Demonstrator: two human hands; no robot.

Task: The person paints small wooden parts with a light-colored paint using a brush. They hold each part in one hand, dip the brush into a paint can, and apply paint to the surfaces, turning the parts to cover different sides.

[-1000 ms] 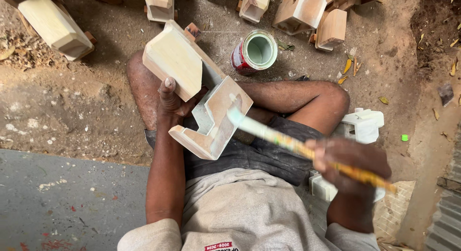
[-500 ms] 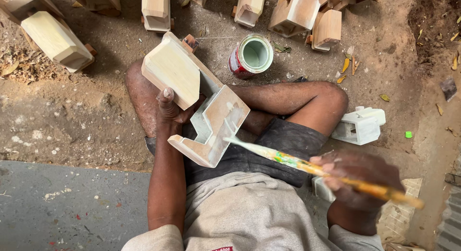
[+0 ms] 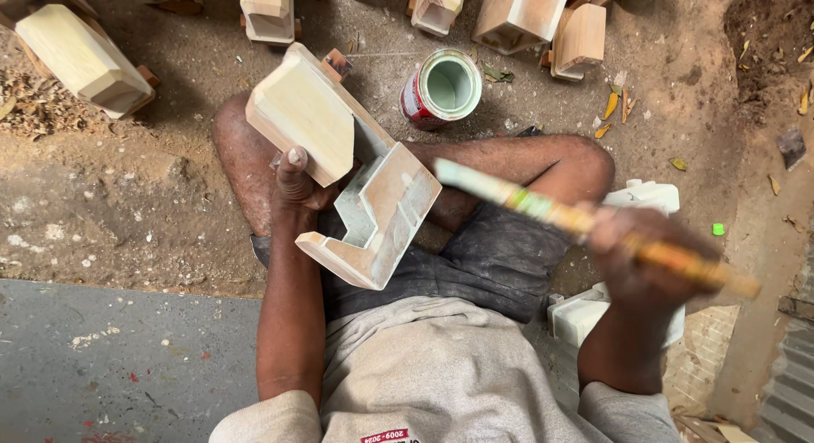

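Note:
My left hand grips a carved pale wooden piece, held tilted above my crossed legs; part of it is coated with pale greenish-white paint. My right hand holds a long paintbrush by its yellow-and-green handle. The brush tip points left and hovers just right of the wooden piece, apart from it. An open paint can with pale paint inside stands on the dirt beyond my knees.
Several unpainted wooden pieces lie on the dirt at the top and left. White painted pieces sit by my right leg. Wood shavings lie at the left, a grey concrete slab at the lower left.
The brush has lifted off the wooden piece and swung up to the right. My left hand has turned the piece slightly.

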